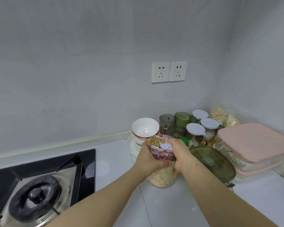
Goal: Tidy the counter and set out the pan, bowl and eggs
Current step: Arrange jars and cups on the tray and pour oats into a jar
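While both hands clasp the oat jar, it stands tilted with its patterned lid turned up toward the camera, and I cannot tell whether its base touches the counter or hangs just above it. The left hand wraps the jar's left side below the lid, fingers curled round the glass. The right hand grips from the right, fingers hooked over the lid's edge and the thumb low on the wall. Just behind the jar sits the white bowl, stacked on others over a plate. Touching or nearly touching the jar's right side lies a green lidded box, and small jars with pale lids crowd behind the jar to the right. Neither pan nor eggs are in view. The likeliest mishap, I judge, is a push too far back, so the lid knocks the bowl stack and tips it. A loose lid under the right fingers could also slip and spill oats. Swinging the jar right would bump the green box and the small jars.
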The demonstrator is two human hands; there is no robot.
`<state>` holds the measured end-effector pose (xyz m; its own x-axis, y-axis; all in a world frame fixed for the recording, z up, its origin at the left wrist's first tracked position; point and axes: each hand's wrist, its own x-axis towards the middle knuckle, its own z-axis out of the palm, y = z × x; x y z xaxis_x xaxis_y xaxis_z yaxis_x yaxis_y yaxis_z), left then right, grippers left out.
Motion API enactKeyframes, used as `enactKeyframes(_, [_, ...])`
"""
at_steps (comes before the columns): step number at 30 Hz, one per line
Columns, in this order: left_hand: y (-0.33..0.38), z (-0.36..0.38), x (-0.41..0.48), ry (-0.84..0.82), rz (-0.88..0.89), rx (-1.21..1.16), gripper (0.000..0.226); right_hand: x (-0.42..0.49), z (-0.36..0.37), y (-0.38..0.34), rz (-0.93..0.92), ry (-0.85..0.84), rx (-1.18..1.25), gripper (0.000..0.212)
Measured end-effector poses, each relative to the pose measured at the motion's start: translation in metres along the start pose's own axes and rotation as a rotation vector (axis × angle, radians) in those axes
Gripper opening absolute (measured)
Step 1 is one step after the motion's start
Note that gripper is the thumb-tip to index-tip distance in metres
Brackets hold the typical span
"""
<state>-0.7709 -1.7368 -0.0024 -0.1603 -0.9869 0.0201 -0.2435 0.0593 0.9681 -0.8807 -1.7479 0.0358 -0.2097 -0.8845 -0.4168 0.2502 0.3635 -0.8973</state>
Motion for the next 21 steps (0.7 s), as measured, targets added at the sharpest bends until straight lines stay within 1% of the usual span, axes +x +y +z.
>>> enactKeyframes(4, [-0.005,0.005,0.003,0.0,0.006,-0.001,0.094,0.009,-0.006,0.003,-0.008,0.033,-0.003,0.032])
enactKeyframes(6, [-0.008,0.005,0.004,-0.022,0.023,0.038,0.092,0.009,-0.008,0.004,-0.011,0.037,0.006,0.03])
enactKeyframes(9, [-0.012,0.004,0.005,-0.039,0.012,0.082,0.091,0.012,-0.008,0.007,-0.017,0.031,0.006,0.033])
enactKeyframes(12, [-0.012,0.005,0.004,-0.026,-0.007,0.075,0.095,0.015,-0.008,0.009,-0.008,0.038,0.008,0.038])
enactKeyframes(15, [-0.013,0.006,0.007,-0.025,-0.014,0.073,0.091,0.018,-0.01,0.008,-0.024,0.042,-0.01,0.039])
enactKeyframes(18, [-0.013,0.008,0.01,-0.009,-0.008,0.085,0.093,0.021,-0.011,0.008,-0.038,0.059,-0.032,0.04])
enactKeyframes(21, [-0.011,0.011,0.011,0.022,-0.024,0.073,0.082,0.023,-0.009,0.007,-0.045,0.078,-0.031,0.041])
